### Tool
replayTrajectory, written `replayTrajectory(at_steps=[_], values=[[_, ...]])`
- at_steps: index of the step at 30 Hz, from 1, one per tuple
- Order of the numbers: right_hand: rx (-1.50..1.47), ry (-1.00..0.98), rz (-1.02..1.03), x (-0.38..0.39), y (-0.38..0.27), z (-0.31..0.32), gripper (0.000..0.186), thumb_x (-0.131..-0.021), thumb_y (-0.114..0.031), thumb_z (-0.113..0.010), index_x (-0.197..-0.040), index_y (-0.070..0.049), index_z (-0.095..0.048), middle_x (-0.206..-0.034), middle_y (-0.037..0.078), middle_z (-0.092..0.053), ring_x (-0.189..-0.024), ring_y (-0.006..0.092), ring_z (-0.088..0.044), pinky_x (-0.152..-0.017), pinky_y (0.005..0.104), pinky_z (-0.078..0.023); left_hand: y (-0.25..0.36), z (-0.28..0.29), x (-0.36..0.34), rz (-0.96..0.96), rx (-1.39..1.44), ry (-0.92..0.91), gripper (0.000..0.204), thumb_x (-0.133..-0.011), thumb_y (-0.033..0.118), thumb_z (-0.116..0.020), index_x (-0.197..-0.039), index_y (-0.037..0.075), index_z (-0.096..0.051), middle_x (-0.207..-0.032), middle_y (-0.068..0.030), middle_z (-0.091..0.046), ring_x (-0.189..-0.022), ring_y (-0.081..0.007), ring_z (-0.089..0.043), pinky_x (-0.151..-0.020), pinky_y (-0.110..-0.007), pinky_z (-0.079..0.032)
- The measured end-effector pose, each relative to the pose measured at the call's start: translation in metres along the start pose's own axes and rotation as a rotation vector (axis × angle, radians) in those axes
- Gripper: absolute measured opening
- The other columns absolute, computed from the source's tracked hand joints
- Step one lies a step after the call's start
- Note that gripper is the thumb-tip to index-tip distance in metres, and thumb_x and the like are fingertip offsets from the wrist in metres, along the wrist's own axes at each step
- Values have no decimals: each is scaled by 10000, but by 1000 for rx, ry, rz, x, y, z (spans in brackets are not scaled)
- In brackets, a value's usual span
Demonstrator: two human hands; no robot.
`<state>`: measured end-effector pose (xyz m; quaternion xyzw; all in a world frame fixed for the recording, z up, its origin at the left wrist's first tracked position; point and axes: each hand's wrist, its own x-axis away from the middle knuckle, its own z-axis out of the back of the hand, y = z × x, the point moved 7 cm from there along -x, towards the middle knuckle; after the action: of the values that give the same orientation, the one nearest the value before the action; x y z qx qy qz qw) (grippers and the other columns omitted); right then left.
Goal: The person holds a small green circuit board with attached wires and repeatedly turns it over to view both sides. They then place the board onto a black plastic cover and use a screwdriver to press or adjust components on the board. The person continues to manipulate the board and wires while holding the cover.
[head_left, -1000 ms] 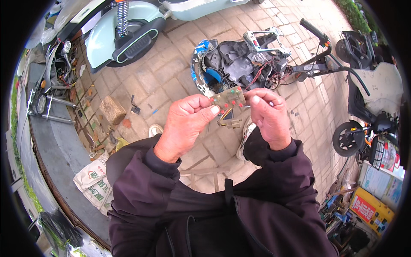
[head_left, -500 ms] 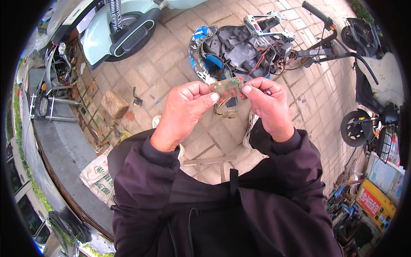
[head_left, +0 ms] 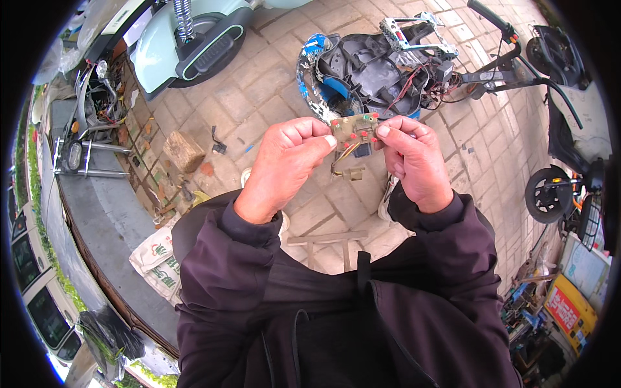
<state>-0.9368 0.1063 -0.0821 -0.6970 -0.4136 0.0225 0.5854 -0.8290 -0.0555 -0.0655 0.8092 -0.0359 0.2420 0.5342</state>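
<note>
A small brown circuit board (head_left: 355, 127) with red and green dots is held up between both hands. My left hand (head_left: 283, 165) pinches its left edge with thumb and forefinger. My right hand (head_left: 414, 158) pinches its right edge. Short wires and a small connector (head_left: 352, 172) hang below the board. Both forearms are in dark purple sleeves. Beyond the board a stripped scooter (head_left: 381, 68) lies on the paving, its wiring exposed.
A pale green scooter (head_left: 187, 39) stands at the upper left. A wood block (head_left: 184, 150) lies on the brick paving (head_left: 272, 84). Handlebars (head_left: 517, 58) and a wheel (head_left: 548, 194) are at the right. A printed sack (head_left: 155, 258) lies at the lower left.
The hands and board have stayed together at about the same place; the view has shifted a little, so the stripped scooter sits higher in the frame.
</note>
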Motion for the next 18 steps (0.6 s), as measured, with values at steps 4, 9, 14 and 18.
replayTrajectory(at_steps=[4,9,14,18], values=[[-5,-1,-13,1,1,0,110,-943,-138,-672,-902,-40,-700,-759,24,-660,-468,28,-403,-424,208,-285,-1,1,0,23,11,7,54,-920,46,-623,-876,27,-649,-726,97,-540,-621,15,-390,-540,-207,-297],[42,-1,1,2,1,-1,104,-948,-127,-665,-895,-38,-668,-759,47,-642,-448,24,-400,-420,203,-302,0,-1,-1,-38,-93,27,110,-941,128,-643,-923,20,-655,-653,104,-460,-551,17,-319,-488,-211,-227],[150,3,56,5,-3,-3,80,-920,-103,-708,-901,-26,-710,-716,-67,-588,-552,-8,-397,-502,187,-283,-5,0,-7,-120,-129,32,170,-970,168,-683,-922,4,-677,-748,64,-595,-636,8,-434,-546,-197,-331],[183,-38,161,7,-9,-9,57,-920,-75,-708,-919,-19,-720,-749,-77,-591,-640,-19,-430,-567,179,-313,-10,1,-10,-172,-95,29,208,-969,186,-709,-905,-10,-681,-802,44,-639,-689,1,-464,-572,-191,-365]])
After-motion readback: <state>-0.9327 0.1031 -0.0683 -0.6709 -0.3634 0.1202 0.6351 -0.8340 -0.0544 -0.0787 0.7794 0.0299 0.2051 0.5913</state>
